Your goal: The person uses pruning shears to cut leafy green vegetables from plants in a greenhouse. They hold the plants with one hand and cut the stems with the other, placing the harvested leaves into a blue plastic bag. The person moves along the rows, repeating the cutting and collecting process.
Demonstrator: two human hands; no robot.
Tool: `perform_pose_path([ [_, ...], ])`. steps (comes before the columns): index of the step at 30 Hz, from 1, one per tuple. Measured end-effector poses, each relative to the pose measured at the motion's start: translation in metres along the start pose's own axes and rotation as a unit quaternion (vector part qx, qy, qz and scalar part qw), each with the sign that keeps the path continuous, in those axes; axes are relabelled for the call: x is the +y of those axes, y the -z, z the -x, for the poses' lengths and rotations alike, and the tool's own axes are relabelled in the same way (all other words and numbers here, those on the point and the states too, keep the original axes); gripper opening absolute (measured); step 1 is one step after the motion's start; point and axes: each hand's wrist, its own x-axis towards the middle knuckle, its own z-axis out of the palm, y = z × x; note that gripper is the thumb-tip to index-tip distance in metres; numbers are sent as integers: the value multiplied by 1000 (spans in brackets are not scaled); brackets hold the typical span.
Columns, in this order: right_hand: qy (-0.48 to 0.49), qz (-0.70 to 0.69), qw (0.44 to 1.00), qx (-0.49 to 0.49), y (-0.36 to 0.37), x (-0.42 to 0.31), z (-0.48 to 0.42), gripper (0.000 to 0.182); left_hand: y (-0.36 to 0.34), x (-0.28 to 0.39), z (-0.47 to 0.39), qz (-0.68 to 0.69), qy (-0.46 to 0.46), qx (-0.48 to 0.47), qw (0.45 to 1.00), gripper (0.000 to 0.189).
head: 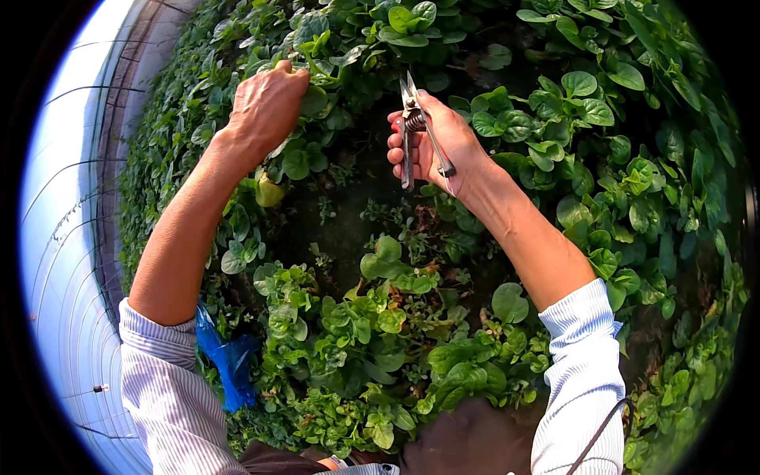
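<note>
My left hand [270, 104] is at the upper left among leafy green plants, its back to the camera and fingers curled down; leaves stick out beside the thumb, but the fingertips are hidden, so what they hold is unclear. In my right hand [436, 139], at the upper middle, lies a pair of spring-loaded hand snips [414, 116]. The blades point up and stand slightly apart, with a coil spring between the metal handles. Round-leaved plants [409, 24] grow just above the snips. A yellowish leaf [269, 191] hangs below my left wrist.
A blue plastic bag [228, 362] lies by my left sleeve. Low leafy plants [356, 320] grow over dark soil in front of me, and taller foliage [582, 119] rises on the right. A greenhouse film wall with curved ribs [71, 237] runs along the left. A dark cord [599, 433] crosses my right sleeve.
</note>
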Motion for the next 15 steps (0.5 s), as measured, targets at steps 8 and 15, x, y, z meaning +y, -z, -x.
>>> perform_pose_path([
  [8,88,-74,993,-15,7,-31,-2,45,39,35,-31,-134,-130,23,982,11],
  [15,39,-36,998,-33,6,-48,-22,46,33,67,-83,-114,-183,30,976,10],
])
